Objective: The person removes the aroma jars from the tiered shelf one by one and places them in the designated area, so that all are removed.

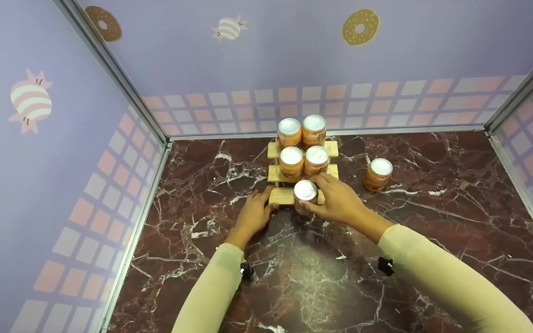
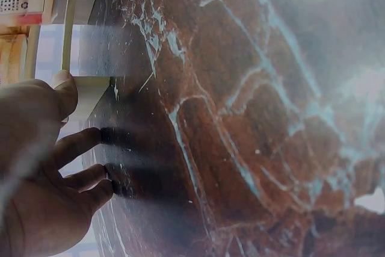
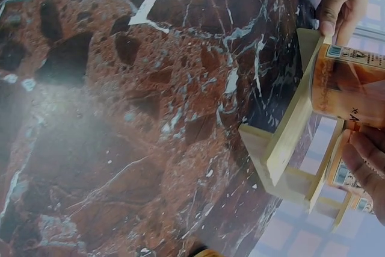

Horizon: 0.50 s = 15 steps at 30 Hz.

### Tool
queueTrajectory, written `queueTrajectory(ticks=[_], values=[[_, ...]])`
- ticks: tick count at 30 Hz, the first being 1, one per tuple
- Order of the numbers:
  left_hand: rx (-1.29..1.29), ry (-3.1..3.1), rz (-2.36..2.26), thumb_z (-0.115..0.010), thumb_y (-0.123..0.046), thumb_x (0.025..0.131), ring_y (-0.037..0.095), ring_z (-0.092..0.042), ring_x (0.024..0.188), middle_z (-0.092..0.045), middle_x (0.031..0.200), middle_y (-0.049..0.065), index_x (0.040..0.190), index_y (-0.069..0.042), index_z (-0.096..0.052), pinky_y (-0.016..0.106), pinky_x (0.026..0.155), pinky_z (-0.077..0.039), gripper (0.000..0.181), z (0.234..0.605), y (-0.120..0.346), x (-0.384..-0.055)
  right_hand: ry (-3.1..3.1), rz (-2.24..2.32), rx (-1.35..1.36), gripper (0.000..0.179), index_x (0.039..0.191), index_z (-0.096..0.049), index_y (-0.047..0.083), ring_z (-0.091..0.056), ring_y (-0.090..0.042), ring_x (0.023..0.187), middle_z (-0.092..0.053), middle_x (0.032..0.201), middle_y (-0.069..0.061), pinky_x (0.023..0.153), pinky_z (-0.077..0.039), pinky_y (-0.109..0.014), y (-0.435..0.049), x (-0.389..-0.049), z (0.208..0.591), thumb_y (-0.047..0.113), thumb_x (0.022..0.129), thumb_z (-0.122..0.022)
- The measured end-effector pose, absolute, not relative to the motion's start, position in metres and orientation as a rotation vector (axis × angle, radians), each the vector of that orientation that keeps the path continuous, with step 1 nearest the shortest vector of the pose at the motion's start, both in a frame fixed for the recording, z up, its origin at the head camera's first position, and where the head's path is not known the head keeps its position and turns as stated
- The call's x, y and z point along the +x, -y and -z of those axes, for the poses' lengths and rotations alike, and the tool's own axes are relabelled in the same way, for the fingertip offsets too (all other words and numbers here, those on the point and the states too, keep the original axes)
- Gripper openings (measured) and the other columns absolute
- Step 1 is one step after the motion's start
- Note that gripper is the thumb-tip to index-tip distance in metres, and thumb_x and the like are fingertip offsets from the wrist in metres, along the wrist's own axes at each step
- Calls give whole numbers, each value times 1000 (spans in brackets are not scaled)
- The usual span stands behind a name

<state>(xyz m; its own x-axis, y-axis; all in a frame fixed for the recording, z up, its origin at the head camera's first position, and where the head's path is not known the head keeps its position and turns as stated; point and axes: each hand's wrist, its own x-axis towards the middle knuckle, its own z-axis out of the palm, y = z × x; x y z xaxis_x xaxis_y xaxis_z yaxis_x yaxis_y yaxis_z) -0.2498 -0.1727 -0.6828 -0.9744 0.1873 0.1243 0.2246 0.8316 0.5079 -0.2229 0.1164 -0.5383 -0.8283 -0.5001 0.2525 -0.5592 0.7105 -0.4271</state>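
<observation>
A tiered wooden rack (image 1: pixel 282 196) stands at the back of the table. My right hand (image 1: pixel 338 200) grips an orange can with a silvery lid (image 1: pixel 305 190), thumb in front and fingers behind, at the lowest tier. In the right wrist view that can (image 3: pixel 346 85) is upright against the tier's plank. My left hand (image 1: pixel 253 213) holds the left end of the lowest tier. In the left wrist view its thumb (image 2: pixel 67 91) touches the plank, while other fingers reach down to the table. Two similar cans (image 1: pixel 291 163) occupy the middle tier, and two more (image 1: pixel 289 132) the top tier.
Another orange can (image 1: pixel 377 175) stands on the table to the right of the rack. The tabletop (image 1: pixel 192 259) is dark red marble pattern with white veins. Patterned panels (image 1: pixel 266 55) rise behind and at both sides.
</observation>
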Motion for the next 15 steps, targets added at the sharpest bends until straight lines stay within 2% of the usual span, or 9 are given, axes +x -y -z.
queueTrajectory(ticks=[5,15], values=[[-311,2980,858,-71,-42,107,54,-50,154,-68,151,24,169,-20,-48,63,131,-42,70,681,174,-249,2789,-753,855,66,137,-64,2,-73,-36,105,-71,124,-18,91,-65,-56,-125,-223,541,47,95,-86],[-323,2983,853,-70,-45,106,55,-50,153,-68,150,25,169,-20,-47,64,130,-42,72,681,174,-250,2769,-759,829,68,138,-66,0,-73,-39,110,-73,127,-20,98,-64,-57,-144,-226,541,46,93,-87]])
